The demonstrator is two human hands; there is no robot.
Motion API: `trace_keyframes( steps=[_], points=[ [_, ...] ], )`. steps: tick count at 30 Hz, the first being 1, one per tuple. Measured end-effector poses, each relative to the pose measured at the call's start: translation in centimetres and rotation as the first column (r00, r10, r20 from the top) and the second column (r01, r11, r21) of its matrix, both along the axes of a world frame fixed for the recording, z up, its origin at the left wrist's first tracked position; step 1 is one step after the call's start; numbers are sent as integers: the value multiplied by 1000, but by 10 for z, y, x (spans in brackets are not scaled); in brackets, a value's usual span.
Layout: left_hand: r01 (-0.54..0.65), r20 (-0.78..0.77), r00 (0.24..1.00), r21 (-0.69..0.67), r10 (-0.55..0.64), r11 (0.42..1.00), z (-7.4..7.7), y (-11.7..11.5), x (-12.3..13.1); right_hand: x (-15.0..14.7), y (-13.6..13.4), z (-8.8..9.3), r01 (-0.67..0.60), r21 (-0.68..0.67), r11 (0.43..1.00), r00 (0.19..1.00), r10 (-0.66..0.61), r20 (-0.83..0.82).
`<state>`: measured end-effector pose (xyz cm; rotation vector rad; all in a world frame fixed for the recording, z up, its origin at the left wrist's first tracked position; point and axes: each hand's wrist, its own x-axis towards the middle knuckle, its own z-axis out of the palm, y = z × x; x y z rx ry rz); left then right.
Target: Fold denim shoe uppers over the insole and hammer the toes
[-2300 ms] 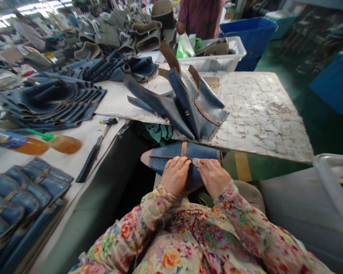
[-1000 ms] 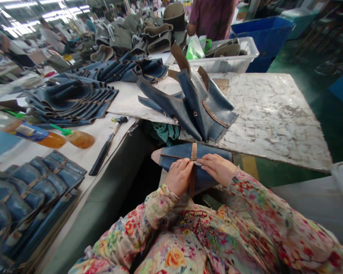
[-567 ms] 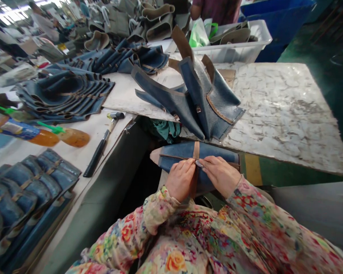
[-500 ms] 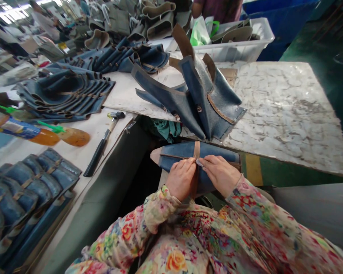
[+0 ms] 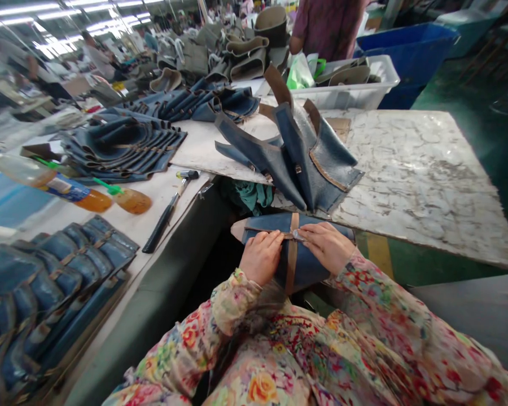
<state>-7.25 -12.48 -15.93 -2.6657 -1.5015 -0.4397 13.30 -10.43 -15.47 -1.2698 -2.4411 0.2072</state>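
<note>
A blue leather piece [image 5: 309, 265] lies in front of my lap, a tan strip [image 5: 292, 262] crossing it and a long brown-edged seam running along it. My left hand [image 5: 262, 256] is on the seam left of the strip, its fingers bent and pressed together on the leather edge. My right hand [image 5: 328, 245] rests on the right half of the piece. Between its thumb and fingers a small shiny tip [image 5: 295, 233] shows at the crossing of strip and seam; the rest of that thing is hidden in the fingers.
Left on the bench lie a hammer [image 5: 169, 214], a green-tipped glue bottle [image 5: 129, 199], a larger bottle [image 5: 74, 190] and stacked blue leather pieces [image 5: 78, 254]. Ahead, more blue leather pieces [image 5: 296, 163] stand on a worn white board [image 5: 423, 180]. A white bin [image 5: 355, 90] and a person [image 5: 328, 28] are beyond.
My left hand has slid left along the seam, uncovering the tan strip's lower part. The shiny tip stays by the strip. The view has tilted up a little.
</note>
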Motion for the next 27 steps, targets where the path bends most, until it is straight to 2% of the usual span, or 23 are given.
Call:
trace_keyframes(
  steps=[4,11,27],
  points=[
    [-6,-7,1000,6,6,1000,-2,-2,-2,-15,2,9,-48,9,999,997,47,67],
    [-31,-23,999,5,31,1000,-3,-1,-12,-39,7,1,-89,-34,995,984,93,152],
    [-253,-55,966,13,253,967,5,4,-61,-107,35,9,-176,-133,975,970,195,146]
  ],
)
